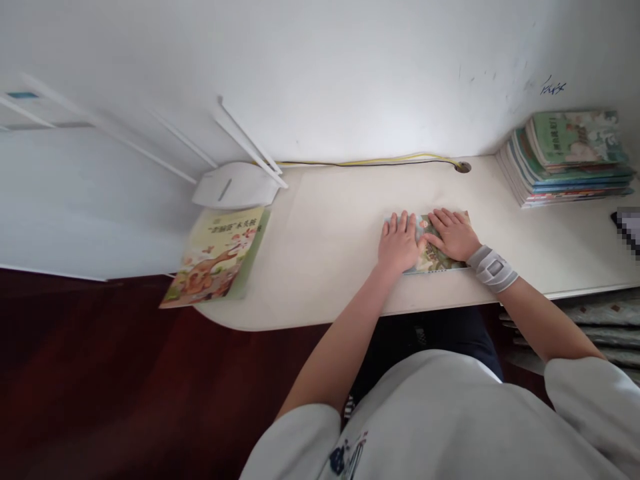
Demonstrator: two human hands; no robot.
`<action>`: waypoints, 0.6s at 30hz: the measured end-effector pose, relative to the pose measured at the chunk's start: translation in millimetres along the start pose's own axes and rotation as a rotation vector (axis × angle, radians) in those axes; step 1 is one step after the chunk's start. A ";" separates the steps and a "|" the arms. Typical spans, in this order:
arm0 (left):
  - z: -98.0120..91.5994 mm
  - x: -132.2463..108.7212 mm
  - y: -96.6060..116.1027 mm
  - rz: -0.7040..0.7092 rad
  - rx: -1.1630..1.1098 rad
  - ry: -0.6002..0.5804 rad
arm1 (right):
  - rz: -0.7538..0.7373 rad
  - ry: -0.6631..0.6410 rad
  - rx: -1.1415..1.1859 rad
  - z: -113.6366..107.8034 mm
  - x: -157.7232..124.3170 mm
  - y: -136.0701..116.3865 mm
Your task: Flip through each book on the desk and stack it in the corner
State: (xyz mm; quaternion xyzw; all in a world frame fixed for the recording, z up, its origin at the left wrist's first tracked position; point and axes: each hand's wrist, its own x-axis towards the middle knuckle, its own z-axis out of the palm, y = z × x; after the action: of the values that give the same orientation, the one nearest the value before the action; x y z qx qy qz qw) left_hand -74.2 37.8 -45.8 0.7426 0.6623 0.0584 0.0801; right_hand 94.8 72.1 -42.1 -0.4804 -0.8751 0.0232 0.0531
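Note:
A picture book with a colourful cover lies on the cream desk near its front edge. My left hand rests flat on the left part of the book, fingers stretched out towards the wall. On its right part lies my right hand, palm down with the fingers extended and a grey wrist brace behind it. The two thumbs come close together over the cover. Much of the cover is hidden under my hands.
At the left end, yellow-green books overhang the desk edge beside a white router with antennas. Yellow and black cables run along the wall to a hole. A book stack and a blurred-out phone-like object lie right.

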 end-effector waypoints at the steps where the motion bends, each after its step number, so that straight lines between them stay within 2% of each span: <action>1: -0.6 0.1 -4.3 -0.017 -0.006 -0.003 | 0.026 0.010 -0.004 0.6 -1.1 4.2; 7: -0.4 -2.5 -22.5 -0.146 -0.029 0.043 | 0.123 0.048 0.003 6.0 -10.8 31.1; 11: 4.7 -3.4 -23.0 -0.259 -0.032 0.085 | 0.146 0.088 0.010 10.7 -10.5 34.3; 14: 7.5 -1.7 -23.9 -0.292 -0.067 0.141 | 0.133 0.110 0.007 12.9 -7.8 33.7; 16: 7.3 0.6 -26.9 -0.298 -0.182 0.202 | 0.124 0.119 0.010 13.4 -6.2 33.5; 18: 5.4 3.8 -31.7 -0.314 -0.394 0.287 | 0.124 0.129 0.016 13.2 -4.8 33.0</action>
State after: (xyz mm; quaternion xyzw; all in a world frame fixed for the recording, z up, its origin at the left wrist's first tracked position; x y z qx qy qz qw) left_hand -103.6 44.8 -57.4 0.5855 0.7495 0.2772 0.1364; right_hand 123.5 86.0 -58.6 -0.5338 -0.8382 0.0025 0.1118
